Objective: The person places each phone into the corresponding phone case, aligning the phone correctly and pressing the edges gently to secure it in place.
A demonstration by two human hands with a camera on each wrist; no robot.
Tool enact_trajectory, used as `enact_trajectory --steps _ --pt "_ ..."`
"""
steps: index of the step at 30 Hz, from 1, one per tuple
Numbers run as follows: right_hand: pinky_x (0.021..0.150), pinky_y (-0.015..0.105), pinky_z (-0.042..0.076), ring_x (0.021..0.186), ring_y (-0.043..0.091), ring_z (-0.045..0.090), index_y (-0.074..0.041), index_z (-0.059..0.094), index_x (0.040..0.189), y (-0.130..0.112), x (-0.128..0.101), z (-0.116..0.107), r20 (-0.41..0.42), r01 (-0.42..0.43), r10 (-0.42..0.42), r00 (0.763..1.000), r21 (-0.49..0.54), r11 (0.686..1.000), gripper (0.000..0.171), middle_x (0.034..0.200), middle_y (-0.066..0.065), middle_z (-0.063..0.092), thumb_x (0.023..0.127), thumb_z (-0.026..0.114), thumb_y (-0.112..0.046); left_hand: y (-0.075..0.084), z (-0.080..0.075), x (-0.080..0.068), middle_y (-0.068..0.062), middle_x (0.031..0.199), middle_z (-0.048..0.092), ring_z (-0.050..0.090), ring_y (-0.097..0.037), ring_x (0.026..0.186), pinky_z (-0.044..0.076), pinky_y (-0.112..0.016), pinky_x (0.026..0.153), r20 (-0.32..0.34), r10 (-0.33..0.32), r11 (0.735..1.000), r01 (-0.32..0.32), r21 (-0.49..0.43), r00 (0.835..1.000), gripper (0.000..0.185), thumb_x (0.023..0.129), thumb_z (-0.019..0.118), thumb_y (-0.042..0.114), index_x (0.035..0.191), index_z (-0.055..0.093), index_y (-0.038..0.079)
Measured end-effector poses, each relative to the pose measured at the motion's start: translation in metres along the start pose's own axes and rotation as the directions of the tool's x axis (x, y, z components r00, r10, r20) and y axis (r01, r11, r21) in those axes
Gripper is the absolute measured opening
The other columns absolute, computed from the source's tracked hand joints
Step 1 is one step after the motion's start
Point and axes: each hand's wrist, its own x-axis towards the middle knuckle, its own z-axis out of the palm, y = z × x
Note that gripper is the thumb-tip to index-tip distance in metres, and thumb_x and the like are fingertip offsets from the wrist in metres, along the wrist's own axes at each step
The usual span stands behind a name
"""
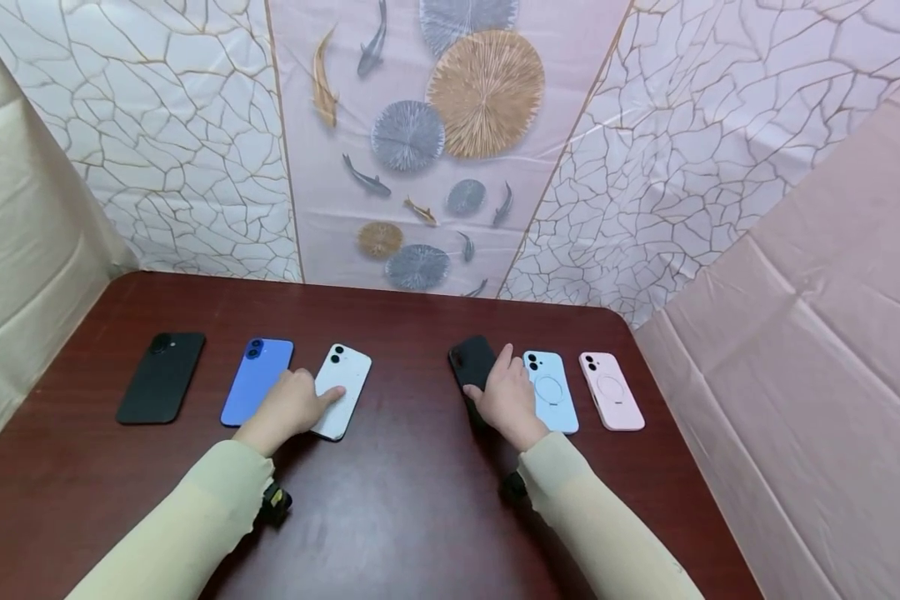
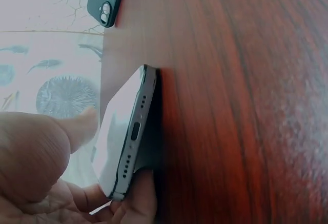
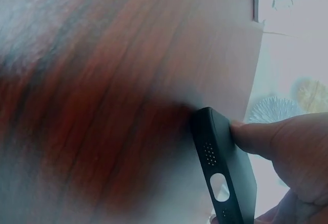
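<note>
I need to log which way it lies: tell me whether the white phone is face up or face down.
Face down: the white phone shows its camera lenses and plain back upward on the table, with the left hand gripping its edge.

Three phones, three phone cases — two hands

The head camera looks forward and down from above over the whole dark wooden table, while each wrist camera sits very close at tabletop level, looking along the wood toward the patterned wall, both sharing with it the black case.
</note>
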Motion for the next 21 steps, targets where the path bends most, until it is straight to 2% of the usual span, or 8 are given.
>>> enact_trajectory --steps 3,8,14,16,21 --pt "0.095 0.052 0.043 0.120 0.041 0.045 0.009 0.009 0.150 0.001 0.001 -0.001 0.011 -0.004 0.004 1.000 -0.006 1.000 0.100 0.136 0.033 0.038 0.089 0.067 -0.045 -0.003 -0.001 0.000 -0.033 0.098 0.057 0.057 -0.039 0.089 0.048 -0.048 0.074 -0.007 0.020 1.000 -0.020 -0.021 1.000 0.056 0.098 0.055 0.037 0.103 0.057 -0.018" --pt "0.092 0.051 0.046 0.120 0.040 0.046 0.007 0.015 0.150 0.000 0.000 -0.004 0.016 -0.001 0.001 1.000 0.021 1.000 0.084 0.138 0.031 0.037 0.095 0.060 -0.037 -0.005 -0.002 0.000 -0.026 0.092 0.060 0.058 -0.034 0.082 0.049 -0.047 0.073 -0.038 0.053 0.994 -0.057 -0.090 0.998 0.040 0.098 0.055 0.027 0.096 0.058 -0.013" --pt "0.084 0.049 0.051 0.109 0.039 0.054 0.010 0.033 0.142 0.000 -0.003 -0.007 0.020 0.023 -0.024 1.000 0.029 0.999 0.058 0.128 0.031 0.046 0.100 0.051 -0.027 -0.007 0.000 -0.004 -0.016 0.085 0.058 0.056 -0.028 0.078 0.048 -0.043 0.070 -0.058 0.067 0.978 -0.077 -0.195 0.996 0.028 0.097 0.056 0.021 0.089 0.054 -0.006" --pt "0.082 0.048 0.051 0.104 0.038 0.056 0.011 0.040 0.135 0.000 -0.004 -0.008 0.027 0.026 -0.026 0.999 0.030 0.999 0.051 0.124 0.029 0.049 0.101 0.048 -0.025 -0.008 0.001 -0.004 -0.016 0.084 0.058 0.056 -0.028 0.079 0.048 -0.043 0.072 -0.060 0.067 0.972 -0.079 -0.221 0.996 0.028 0.096 0.057 0.020 0.092 0.054 -0.007" --pt "0.078 0.047 0.052 0.096 0.036 0.060 0.011 0.046 0.128 -0.003 -0.005 -0.016 0.024 0.028 -0.029 0.999 0.063 0.998 0.043 0.117 0.026 0.054 0.101 0.047 -0.023 -0.008 0.001 -0.004 -0.019 0.094 0.062 0.059 -0.029 0.090 0.049 -0.045 0.077 -0.035 0.072 0.957 -0.078 -0.279 0.997 0.037 0.097 0.056 0.019 0.116 0.053 -0.012"
